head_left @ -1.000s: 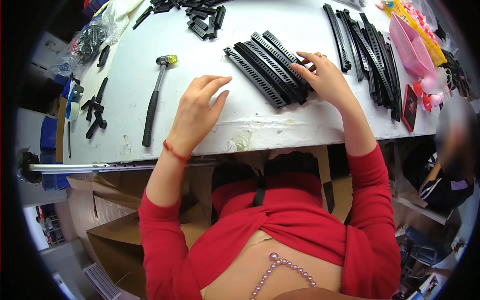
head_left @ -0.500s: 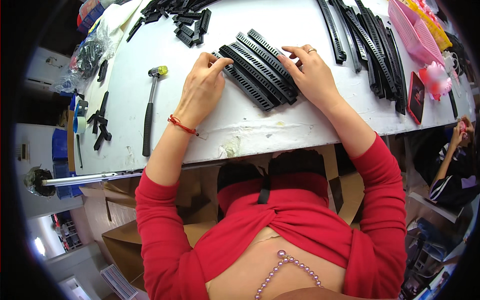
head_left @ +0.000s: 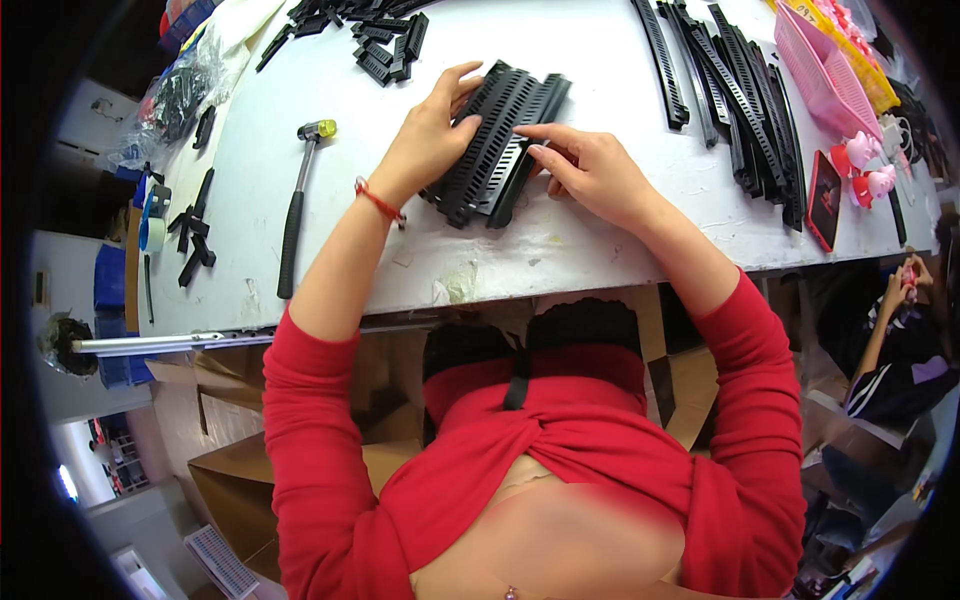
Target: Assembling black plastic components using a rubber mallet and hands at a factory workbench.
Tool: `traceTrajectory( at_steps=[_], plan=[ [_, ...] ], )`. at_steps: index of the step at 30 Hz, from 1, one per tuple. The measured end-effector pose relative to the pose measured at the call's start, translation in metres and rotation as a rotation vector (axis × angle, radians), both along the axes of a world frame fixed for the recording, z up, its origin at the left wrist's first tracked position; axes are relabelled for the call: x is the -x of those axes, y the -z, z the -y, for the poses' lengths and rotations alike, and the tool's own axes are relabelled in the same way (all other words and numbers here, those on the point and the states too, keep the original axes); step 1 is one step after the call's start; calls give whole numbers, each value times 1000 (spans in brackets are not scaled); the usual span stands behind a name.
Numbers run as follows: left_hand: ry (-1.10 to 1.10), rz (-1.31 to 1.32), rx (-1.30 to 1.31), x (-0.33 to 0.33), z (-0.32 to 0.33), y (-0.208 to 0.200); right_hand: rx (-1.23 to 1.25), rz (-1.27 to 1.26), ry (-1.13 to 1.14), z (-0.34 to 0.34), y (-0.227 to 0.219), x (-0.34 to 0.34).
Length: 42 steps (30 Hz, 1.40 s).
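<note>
Centrally, both hands (head_left: 520, 150) flat, holding the slotted black strips (head_left: 497, 140), bare white table (head_left: 600, 80) beyond.

**Open lanes on the white surface**

Bare white surface (head_left: 600, 70) lies wide open beyond the bundle of black slotted plastic strips (head_left: 497, 140), up to the scattered short black clips (head_left: 375, 40). Left, a clear lane runs to the black-handled hammer with a yellow head (head_left: 297, 205). Right, the long black rails (head_left: 740, 90) and the pink plastic basket (head_left: 825, 70) block passage. The near edge stays open.
</note>
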State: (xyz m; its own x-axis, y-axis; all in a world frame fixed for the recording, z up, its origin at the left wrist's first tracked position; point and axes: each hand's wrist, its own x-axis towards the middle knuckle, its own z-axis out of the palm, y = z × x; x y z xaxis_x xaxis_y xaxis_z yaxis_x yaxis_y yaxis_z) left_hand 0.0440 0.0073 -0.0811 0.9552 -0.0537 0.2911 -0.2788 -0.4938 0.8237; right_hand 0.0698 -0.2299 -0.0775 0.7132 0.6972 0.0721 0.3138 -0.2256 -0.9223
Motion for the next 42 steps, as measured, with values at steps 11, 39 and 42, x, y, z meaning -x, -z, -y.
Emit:
traceTrajectory(
  at_steps=[11, 39, 42],
  plan=[
    [-251, -171, -379, 34, -10, -28, 36, 824, -36, 12, -4, -7],
    [-534, 230, -339, 122, 44, -28, 154, 1011, -57, 5, -2, 9],
    [-529, 247, -306, 123, 55, -33, 147, 1010, 48, 5, -1, 10]
  ],
)
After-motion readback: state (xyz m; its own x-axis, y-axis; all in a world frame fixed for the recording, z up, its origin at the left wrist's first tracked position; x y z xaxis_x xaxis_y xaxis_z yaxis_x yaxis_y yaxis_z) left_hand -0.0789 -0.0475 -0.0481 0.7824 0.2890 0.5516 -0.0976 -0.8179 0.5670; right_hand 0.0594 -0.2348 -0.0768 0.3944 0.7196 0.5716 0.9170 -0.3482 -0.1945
